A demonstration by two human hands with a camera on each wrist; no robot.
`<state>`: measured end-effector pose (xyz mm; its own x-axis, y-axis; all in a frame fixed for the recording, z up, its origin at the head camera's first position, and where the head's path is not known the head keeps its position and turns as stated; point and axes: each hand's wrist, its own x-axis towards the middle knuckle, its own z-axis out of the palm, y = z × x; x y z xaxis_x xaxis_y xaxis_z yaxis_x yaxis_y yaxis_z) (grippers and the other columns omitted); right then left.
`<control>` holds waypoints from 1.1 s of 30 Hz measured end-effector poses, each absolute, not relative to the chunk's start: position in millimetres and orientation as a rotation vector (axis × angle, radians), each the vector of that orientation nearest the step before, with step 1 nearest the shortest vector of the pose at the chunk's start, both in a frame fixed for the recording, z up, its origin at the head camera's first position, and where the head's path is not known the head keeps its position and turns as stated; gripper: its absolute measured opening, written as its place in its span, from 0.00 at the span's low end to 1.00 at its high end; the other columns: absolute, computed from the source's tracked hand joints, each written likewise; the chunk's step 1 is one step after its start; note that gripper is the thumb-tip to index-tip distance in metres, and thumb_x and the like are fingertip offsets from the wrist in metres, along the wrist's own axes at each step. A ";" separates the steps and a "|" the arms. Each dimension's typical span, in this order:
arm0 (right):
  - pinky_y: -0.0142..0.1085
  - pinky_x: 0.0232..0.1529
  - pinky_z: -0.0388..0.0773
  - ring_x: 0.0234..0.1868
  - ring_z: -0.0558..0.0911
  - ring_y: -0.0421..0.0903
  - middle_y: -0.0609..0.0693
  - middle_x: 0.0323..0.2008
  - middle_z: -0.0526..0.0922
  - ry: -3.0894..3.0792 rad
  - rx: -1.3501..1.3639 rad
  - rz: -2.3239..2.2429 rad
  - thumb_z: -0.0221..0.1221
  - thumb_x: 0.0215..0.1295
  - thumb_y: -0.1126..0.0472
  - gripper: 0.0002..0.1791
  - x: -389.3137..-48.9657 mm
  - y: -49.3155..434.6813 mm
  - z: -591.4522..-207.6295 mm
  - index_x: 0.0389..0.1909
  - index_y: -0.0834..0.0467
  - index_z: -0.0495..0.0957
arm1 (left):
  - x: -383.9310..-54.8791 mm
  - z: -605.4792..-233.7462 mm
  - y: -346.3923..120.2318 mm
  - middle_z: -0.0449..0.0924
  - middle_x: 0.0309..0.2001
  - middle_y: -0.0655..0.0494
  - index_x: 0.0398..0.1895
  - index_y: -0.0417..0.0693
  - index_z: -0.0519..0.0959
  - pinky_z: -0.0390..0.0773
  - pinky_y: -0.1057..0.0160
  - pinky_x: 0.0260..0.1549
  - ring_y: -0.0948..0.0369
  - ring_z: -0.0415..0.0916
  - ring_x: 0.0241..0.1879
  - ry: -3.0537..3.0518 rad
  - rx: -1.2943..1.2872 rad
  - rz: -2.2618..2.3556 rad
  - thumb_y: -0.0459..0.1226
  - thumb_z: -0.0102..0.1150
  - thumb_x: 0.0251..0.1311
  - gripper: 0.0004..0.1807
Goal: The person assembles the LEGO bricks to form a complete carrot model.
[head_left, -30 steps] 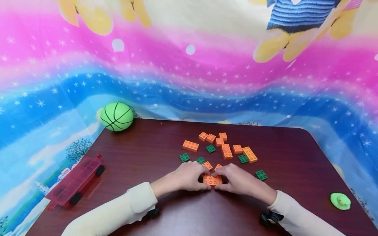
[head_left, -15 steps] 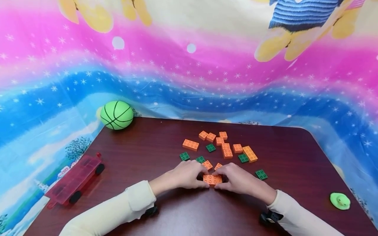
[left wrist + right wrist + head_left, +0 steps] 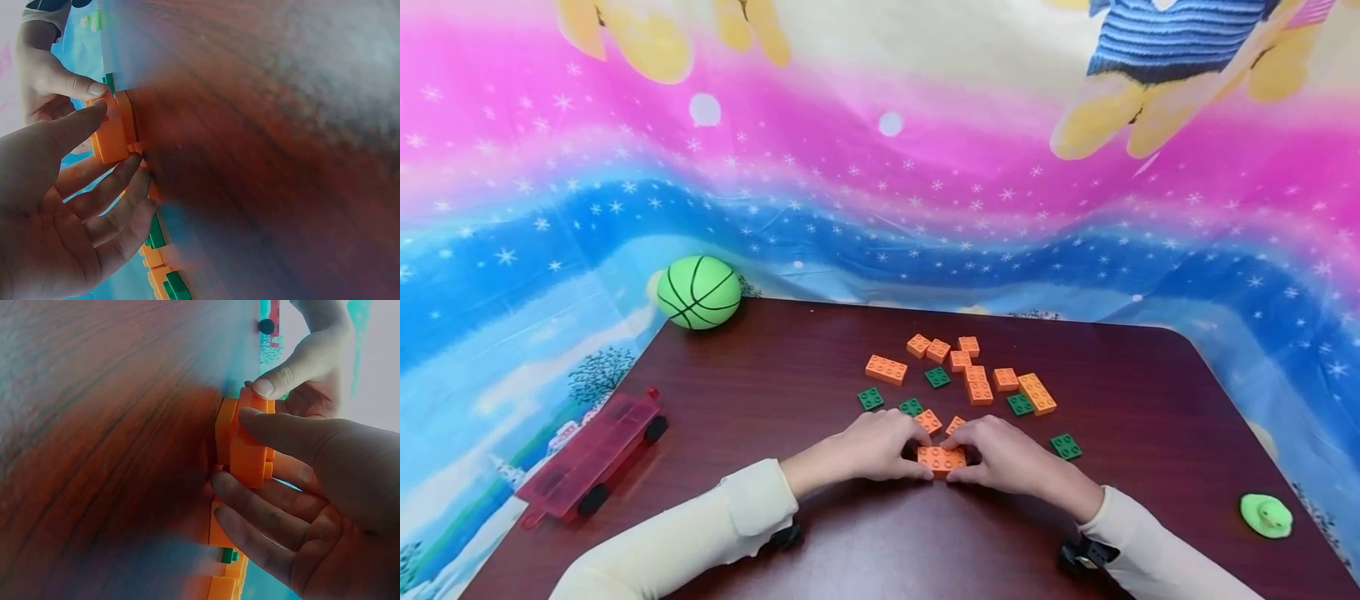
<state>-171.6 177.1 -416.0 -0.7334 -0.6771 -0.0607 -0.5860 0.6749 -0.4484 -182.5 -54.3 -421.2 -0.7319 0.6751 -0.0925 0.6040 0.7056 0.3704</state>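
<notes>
Thumbs and fingers of my left hand (image 3: 883, 446) and right hand (image 3: 1006, 452) pinch an orange toy building brick (image 3: 942, 460) from its two ends, near the middle of the table. Its studs face up in the head view. Seen from the right wrist, this upper brick (image 3: 247, 459) sits over a lower orange brick (image 3: 225, 432) at the tabletop. The left wrist view also has the upper brick (image 3: 111, 142) against the lower brick (image 3: 126, 115). Just beyond my fingers lie two small orange bricks, one (image 3: 928, 422) partly behind my left hand.
On the dark wooden table (image 3: 760, 375), several orange bricks (image 3: 977, 383) and green bricks (image 3: 937, 377) lie scattered beyond my hands. A green ball (image 3: 698, 292) sits at the back left corner, a red wheeled toy (image 3: 595, 458) at left, a green duck toy (image 3: 1266, 515) at right.
</notes>
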 end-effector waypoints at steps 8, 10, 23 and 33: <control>0.28 0.34 0.71 0.32 0.76 0.35 0.43 0.42 0.89 2.665 -0.989 -0.633 0.72 0.62 0.51 0.18 -170.3 177.4 -418.8 0.51 0.52 0.88 | -182.5 -421.4 -53.4 0.87 0.41 0.71 0.47 0.64 0.88 0.79 0.64 0.35 0.71 0.79 0.39 2.690 1.008 0.464 0.59 0.71 0.58 0.18; 0.28 0.34 0.71 0.32 0.76 0.35 0.43 0.42 0.89 2.664 -0.988 -0.642 0.72 0.63 0.51 0.18 -169.6 177.8 -419.0 0.51 0.52 0.88 | -182.2 -421.7 -53.2 0.87 0.42 0.70 0.48 0.64 0.88 0.79 0.63 0.36 0.70 0.80 0.41 2.693 1.006 0.461 0.59 0.70 0.58 0.19; 0.27 0.29 0.70 0.27 0.72 0.32 0.39 0.35 0.86 2.675 -1.012 -0.714 0.72 0.62 0.54 0.16 -167.7 179.6 -426.2 0.50 0.52 0.88 | -196.3 -417.3 -61.2 0.86 0.37 0.69 0.50 0.64 0.87 0.74 0.66 0.25 0.69 0.78 0.32 2.835 1.123 0.544 0.65 0.63 0.61 0.24; 0.28 0.31 0.72 0.29 0.75 0.36 0.42 0.39 0.87 2.663 -0.950 -0.736 0.72 0.62 0.52 0.17 -167.7 178.1 -426.5 0.50 0.53 0.88 | -262.8 -414.2 -85.4 0.80 0.60 0.52 0.64 0.53 0.80 0.79 0.47 0.59 0.52 0.77 0.60 2.939 0.830 0.620 0.44 0.66 0.66 0.24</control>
